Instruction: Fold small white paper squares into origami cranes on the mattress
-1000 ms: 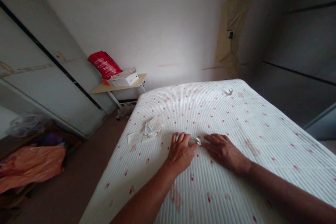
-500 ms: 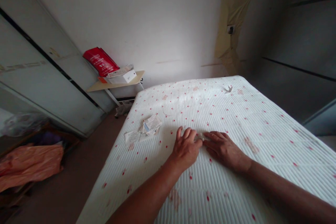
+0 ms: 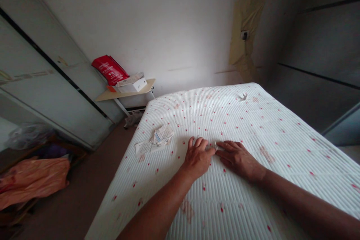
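Observation:
Low over the middle of the white quilted mattress (image 3: 222,191), my two hands meet around a small scrap of white paper (image 3: 215,145). My left hand (image 3: 198,157) has its fingers curled, with thumb and forefinger closed at the scrap's left side. My right hand (image 3: 239,159) rests on the mattress, its fingers pressed together at the scrap's right side. Most of the scrap is hidden by the fingertips. To the left lie creased printed paper pieces (image 3: 163,135). A small folded white paper (image 3: 243,96) sits near the far edge.
Beyond the mattress's far left corner stands a small table (image 3: 108,96) with a red bag (image 3: 110,69) and a white box (image 3: 135,85). An orange cloth-like item (image 3: 30,180) lies low at left. Cabinet doors (image 3: 45,63) flank the left; a wall socket (image 3: 244,35) is behind.
The view has shifted slightly. Both hands stay at the same spot around the paper scrap, with only small finger movement.

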Available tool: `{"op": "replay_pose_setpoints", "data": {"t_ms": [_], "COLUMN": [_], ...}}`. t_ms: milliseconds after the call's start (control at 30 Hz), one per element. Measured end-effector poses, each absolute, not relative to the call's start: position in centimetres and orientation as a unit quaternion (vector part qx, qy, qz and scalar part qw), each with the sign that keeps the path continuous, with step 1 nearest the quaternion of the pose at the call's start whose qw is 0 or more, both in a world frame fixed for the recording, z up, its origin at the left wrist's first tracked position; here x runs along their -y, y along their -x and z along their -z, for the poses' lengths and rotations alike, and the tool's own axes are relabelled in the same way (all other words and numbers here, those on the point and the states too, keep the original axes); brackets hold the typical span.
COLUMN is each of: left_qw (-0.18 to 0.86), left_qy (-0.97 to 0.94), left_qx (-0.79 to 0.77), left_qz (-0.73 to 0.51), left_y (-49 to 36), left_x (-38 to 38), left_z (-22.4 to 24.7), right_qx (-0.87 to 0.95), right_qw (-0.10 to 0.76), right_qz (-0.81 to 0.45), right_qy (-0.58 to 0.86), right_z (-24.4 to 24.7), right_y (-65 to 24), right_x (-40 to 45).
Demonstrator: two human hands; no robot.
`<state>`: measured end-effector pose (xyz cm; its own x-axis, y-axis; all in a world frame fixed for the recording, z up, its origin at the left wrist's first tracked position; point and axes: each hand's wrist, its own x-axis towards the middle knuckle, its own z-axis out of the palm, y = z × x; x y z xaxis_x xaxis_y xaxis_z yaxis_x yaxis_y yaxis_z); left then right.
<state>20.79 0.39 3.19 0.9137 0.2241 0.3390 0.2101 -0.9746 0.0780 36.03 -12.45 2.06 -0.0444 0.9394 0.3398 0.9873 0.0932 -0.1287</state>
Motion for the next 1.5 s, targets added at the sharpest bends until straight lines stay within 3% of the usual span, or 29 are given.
{"op": "replay_pose_setpoints", "data": {"t_ms": [400,1033,1367,1500], "left_qw": [0.050,0.076,0.085,0.091], "left_qy": [-0.963,-0.969,-0.963,-0.958], "left_qx": [-0.113,-0.116,-0.123,-0.127], "left_qz": [-0.238,-0.205,-0.226,-0.240], "left_y": [-20.2,-19.9,-19.7,-19.4], "left_x": [-0.6,-0.4,-0.5,-0.7], "left_z": [-2.5,-2.9,-2.8,-2.9], "right_qx": [0.711,0.712,0.705,0.675], "right_qw": [0.200,0.193,0.274,0.350], "right_qz": [0.054,0.056,0.035,0.009], "right_qy": [0.672,0.673,0.654,0.649], "right_z": [-1.6,-1.6,-1.2,-1.1], "right_y": [-36.4,-36.3,-37.0,-37.2], "right_x": [12.5,12.4,12.5,12.7]}}
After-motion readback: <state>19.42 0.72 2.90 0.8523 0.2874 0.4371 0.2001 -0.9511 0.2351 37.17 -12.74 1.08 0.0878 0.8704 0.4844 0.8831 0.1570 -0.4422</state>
